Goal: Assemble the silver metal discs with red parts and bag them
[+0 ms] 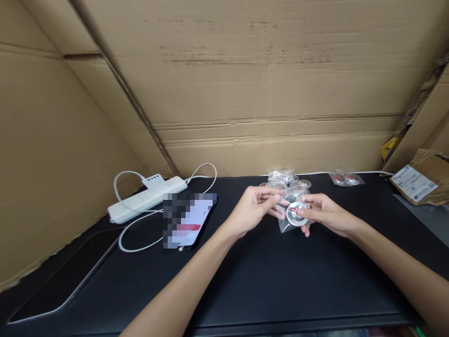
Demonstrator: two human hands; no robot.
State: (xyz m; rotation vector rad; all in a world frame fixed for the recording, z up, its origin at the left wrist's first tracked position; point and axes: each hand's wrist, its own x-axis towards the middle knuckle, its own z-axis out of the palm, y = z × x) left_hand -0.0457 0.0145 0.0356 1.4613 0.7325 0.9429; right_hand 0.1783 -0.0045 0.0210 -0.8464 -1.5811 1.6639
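The left hand [255,207] pinches a clear plastic bag [286,227], thumb and fingers closed on its left part. The right hand [328,214] is clamped on a round metal disc [298,222] with a red mark at its middle, the thumb lying across its face. The disc is between the two hands, against the bag, above the black table [280,285] — whether it sits inside the plastic I cannot tell. Just behind the hands lies a pile of wrapped discs [281,177]. Farther right, near the cardboard wall [266,93], rests a packet [346,179] of two red-centred discs. Leftward are a lit phone [194,222] — its screen partly blurred — and a white power strip [147,199].
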